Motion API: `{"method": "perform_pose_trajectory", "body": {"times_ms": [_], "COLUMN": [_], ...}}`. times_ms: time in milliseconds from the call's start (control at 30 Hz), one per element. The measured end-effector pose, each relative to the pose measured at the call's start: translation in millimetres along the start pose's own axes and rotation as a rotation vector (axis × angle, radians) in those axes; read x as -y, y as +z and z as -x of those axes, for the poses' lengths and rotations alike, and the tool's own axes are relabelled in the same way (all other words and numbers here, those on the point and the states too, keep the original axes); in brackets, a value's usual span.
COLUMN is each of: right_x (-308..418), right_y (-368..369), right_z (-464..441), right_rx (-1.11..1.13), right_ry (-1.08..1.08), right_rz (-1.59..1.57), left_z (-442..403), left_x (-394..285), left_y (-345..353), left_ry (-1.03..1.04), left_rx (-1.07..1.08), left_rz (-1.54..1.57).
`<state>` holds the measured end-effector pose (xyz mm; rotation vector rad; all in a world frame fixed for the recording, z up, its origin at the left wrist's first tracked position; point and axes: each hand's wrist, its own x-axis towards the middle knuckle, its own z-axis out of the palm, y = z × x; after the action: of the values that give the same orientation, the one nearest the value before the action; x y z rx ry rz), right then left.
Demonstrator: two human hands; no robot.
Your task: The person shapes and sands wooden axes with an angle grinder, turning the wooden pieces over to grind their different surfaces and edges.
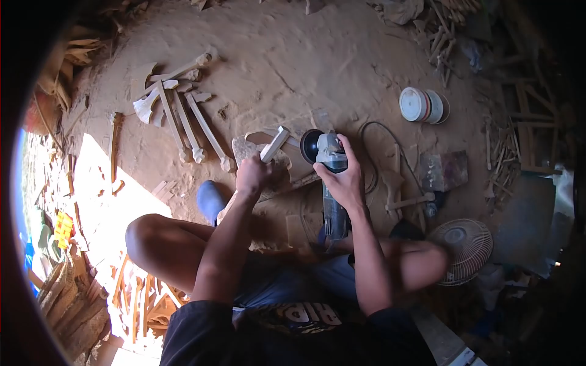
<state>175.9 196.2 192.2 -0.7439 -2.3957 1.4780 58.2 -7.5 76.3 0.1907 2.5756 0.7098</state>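
My left hand (255, 175) is closed around a pale, flat-sided piece of bone (276, 143), whose squared end sticks out towards the grinder. In my right hand (345, 180) is an angle grinder (335, 215), gripped near its head. Its dark round disc (310, 146) faces the bone with a small gap between them. Whether the disc spins cannot be made out. Beneath my left hand lies a rough block (245, 150), partly hidden by the hand and forearm.
Several long bones (183, 122) with knobby ends lie in a pile at the upper left. A white bucket (415, 105) lies at the right. A cord (377, 125) loops beside the grinder. Near my right knee is a fan cage (461, 251). More bones (143, 299) lie at the lower left.
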Motion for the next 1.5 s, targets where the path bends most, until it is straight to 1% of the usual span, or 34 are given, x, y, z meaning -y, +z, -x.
{"method": "perform_pose_trajectory", "body": {"times_ms": [167,267,467,567,667,767,867,967,1067,1167,1267,1367,1467,1500], "right_x": [10.7,13.1,17.2,12.9,-2.2,3.1,6.7,9.9,2.8,-9.4,-2.6,23.2,17.5,10.7], "right_y": [15.5,19.6,20.0,20.6,22.6,18.2,13.9,17.2,20.9,21.0,17.8,13.8,16.7,19.8], "right_z": [-3.4,-5.1,-3.2,-2.7,-2.3,3.6,9.0,11.2,16.7,21.0,20.6,18.9,21.7,19.7], "right_rx": [0.008,0.024,0.048,0.062,0.019,-0.030,-0.017,-0.006,-0.039,-0.036,-0.048,0.035,-0.045,-0.068], "right_ry": [-0.047,-0.078,-0.068,-0.027,-0.014,-0.050,0.086,0.133,0.069,0.032,0.062,0.304,0.184,0.106], "right_rz": [0.055,0.020,-0.024,-0.004,0.031,0.015,-0.039,0.010,0.124,0.148,0.160,0.485,0.487,0.359], "left_z": [2.8,4.1,5.2,6.5,4.2,5.0,6.7,4.7,2.0,5.8,6.6,6.0,8.5,8.5], "left_x": [-0.4,-2.5,-3.3,-3.4,-1.4,-2.4,-3.6,-1.5,0.2,-4.0,-2.3,-3.1,-7.3,-7.2], "left_y": [0.1,-3.6,-4.7,-4.3,-3.7,-3.1,-6.1,-1.7,-2.8,-5.2,-5.0,-4.7,-7.6,-9.3], "left_ry": [0.006,0.010,0.016,0.003,0.009,0.008,0.010,0.020,0.019,0.019,0.019,0.010,-0.008,-0.015], "left_rx": [-0.015,0.011,0.023,0.022,0.025,0.021,0.011,0.023,0.022,0.025,0.021,0.015,0.017,0.017], "left_rz": [-0.009,-0.017,0.011,0.010,0.017,0.025,0.021,0.002,-0.005,-0.001,0.017,0.011,0.035,0.047]}}
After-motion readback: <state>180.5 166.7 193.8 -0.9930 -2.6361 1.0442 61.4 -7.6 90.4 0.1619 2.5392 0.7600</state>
